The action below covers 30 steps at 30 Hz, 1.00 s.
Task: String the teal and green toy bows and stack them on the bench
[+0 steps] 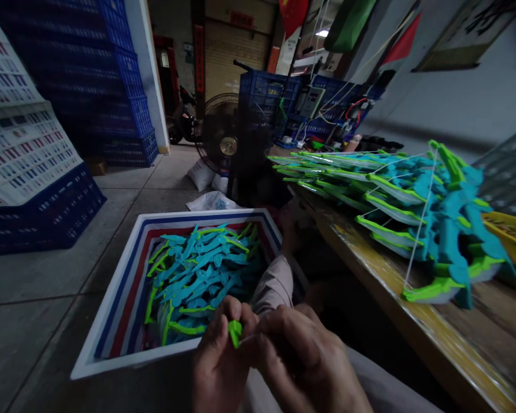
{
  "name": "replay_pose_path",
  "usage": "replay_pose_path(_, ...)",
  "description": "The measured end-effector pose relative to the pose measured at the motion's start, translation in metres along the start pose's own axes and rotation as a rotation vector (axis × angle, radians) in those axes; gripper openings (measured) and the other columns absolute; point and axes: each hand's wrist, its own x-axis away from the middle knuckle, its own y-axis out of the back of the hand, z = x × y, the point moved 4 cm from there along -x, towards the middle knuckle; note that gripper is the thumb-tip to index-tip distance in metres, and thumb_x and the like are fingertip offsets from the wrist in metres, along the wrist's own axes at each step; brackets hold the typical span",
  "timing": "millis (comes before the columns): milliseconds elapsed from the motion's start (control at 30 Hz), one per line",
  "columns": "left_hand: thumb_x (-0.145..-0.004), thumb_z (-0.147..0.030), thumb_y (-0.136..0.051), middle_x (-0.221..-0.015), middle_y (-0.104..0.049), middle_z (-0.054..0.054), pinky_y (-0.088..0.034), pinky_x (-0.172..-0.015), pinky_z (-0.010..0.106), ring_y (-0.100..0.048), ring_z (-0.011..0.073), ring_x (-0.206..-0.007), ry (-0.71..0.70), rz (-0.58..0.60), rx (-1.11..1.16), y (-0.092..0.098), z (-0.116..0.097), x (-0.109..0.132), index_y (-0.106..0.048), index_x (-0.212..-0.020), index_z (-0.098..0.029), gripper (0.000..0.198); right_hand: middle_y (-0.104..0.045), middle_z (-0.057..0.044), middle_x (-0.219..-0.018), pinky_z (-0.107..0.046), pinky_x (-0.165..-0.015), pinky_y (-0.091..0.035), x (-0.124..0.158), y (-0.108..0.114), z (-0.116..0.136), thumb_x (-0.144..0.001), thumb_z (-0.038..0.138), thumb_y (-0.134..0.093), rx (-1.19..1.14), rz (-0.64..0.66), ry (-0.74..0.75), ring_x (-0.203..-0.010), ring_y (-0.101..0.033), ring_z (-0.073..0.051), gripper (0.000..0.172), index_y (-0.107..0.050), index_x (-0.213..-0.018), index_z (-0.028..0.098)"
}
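Note:
My left hand [223, 355] is closed round a small bright green plastic piece [234, 332], whose end sticks out between thumb and fingers; the rest of it is hidden. Close against it, my right hand [305, 355] pinches what looks like a thin white string [246, 337]. Just beyond my hands, a striped box [124, 287] with a white rim holds a heap of blue and green toy bow parts [206, 269]. On the bench to the right lies a pile of blue and green toy bows [442, 229] with white strings fitted.
The wooden bench [370, 275] runs along my right side, with a yellow tray [507, 235] at its far right. A floor fan [229, 143] stands beyond the box, beside white sacks [201, 174]. Stacked blue crates [124, 92] line the left. My legs are under my hands.

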Motion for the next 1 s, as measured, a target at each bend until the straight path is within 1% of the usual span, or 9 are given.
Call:
replay_pose_path(100,-0.095,-0.035,-0.063,-0.080,-0.050,-0.001,-0.044,-0.072,0.027,-0.051,0.0137,-0.076,0.037,0.027,0.020,-0.0021,0.0009,-0.0003,-0.063,-0.088,-0.022,0.015,-0.062,0.003,-0.068,-0.018,-0.057,-0.044,0.0006,-0.0004,0.0000,-0.092,0.011,-0.050,0.041,-0.026,0.014,-0.060,-0.059,-0.010,0.016,-0.060,-0.083,0.020)
replay_pose_path(200,-0.095,-0.035,-0.063,-0.080,-0.049,-0.001,-0.045,-0.074,0.028,-0.051,0.0140,-0.077,0.066,0.042,0.030,-0.0040,0.0015,-0.0007,-0.062,-0.087,-0.022,0.015,-0.062,0.002,-0.067,-0.018,-0.057,-0.044,0.0012,-0.0005,0.0000,-0.093,0.012,-0.050,0.023,-0.033,0.010,-0.059,-0.058,-0.010,0.016,-0.061,-0.083,0.019)
replay_pose_path(400,-0.094,-0.036,-0.062,-0.077,-0.045,-0.001,-0.044,-0.070,0.027,-0.048,0.0134,-0.073,0.072,0.019,0.042,-0.0065,0.0024,0.0003,-0.060,-0.085,-0.022,0.017,-0.065,0.000,-0.070,-0.019,-0.057,-0.045,0.0037,-0.0017,-0.0021,-0.095,0.015,-0.051,-0.050,-0.052,-0.061,-0.060,-0.059,-0.011,0.017,-0.062,-0.083,0.019)
replay_pose_path(567,-0.093,-0.036,-0.063,-0.077,-0.043,-0.001,-0.044,-0.073,0.028,-0.048,0.0141,-0.074,0.071,0.012,0.023,-0.0057,0.0025,0.0007,-0.059,-0.085,-0.021,0.017,-0.064,0.001,-0.069,-0.017,-0.057,-0.046,0.0044,-0.0043,-0.0024,-0.094,0.014,-0.050,-0.099,-0.046,-0.067,-0.061,-0.058,-0.011,0.017,-0.060,-0.081,0.020)
replay_pose_path(667,-0.094,-0.034,-0.063,-0.077,-0.045,-0.001,-0.044,-0.072,0.027,-0.049,0.0137,-0.073,0.068,0.011,0.029,-0.0057,0.0011,0.0008,-0.058,-0.085,-0.021,0.016,-0.063,0.001,-0.068,-0.017,-0.058,-0.046,0.0048,-0.0052,-0.0030,-0.094,0.015,-0.050,-0.119,-0.047,-0.086,-0.061,-0.058,-0.010,0.018,-0.059,-0.079,0.020)
replay_pose_path(767,-0.094,-0.034,-0.062,-0.078,-0.047,-0.001,-0.043,-0.072,0.027,-0.049,0.0130,-0.074,0.072,0.019,0.021,-0.0066,-0.0003,0.0006,-0.059,-0.086,-0.022,0.015,-0.066,0.000,-0.070,-0.017,-0.058,-0.047,0.0047,-0.0057,-0.0045,-0.094,0.016,-0.051,-0.144,-0.033,-0.117,-0.063,-0.059,-0.011,0.018,-0.061,-0.080,0.020)
replay_pose_path(900,-0.093,-0.037,-0.064,-0.076,-0.045,-0.001,-0.042,-0.070,0.027,-0.048,0.0133,-0.073,0.082,0.010,0.024,-0.0064,-0.0004,0.0005,-0.059,-0.084,-0.021,0.019,-0.066,0.000,-0.069,-0.017,-0.059,-0.047,0.0047,-0.0057,-0.0071,-0.093,0.016,-0.050,-0.198,-0.023,-0.179,-0.063,-0.060,-0.012,0.020,-0.062,-0.078,0.020)
replay_pose_path(1000,-0.092,-0.036,-0.065,-0.076,-0.045,-0.001,-0.043,-0.072,0.027,-0.049,0.0134,-0.072,0.084,0.009,0.013,-0.0051,0.0000,0.0014,-0.058,-0.084,-0.022,0.018,-0.065,0.000,-0.068,-0.018,-0.062,-0.049,0.0056,-0.0077,-0.0086,-0.094,0.019,-0.051,-0.255,-0.035,-0.243,-0.066,-0.062,-0.013,0.021,-0.062,-0.075,0.020)
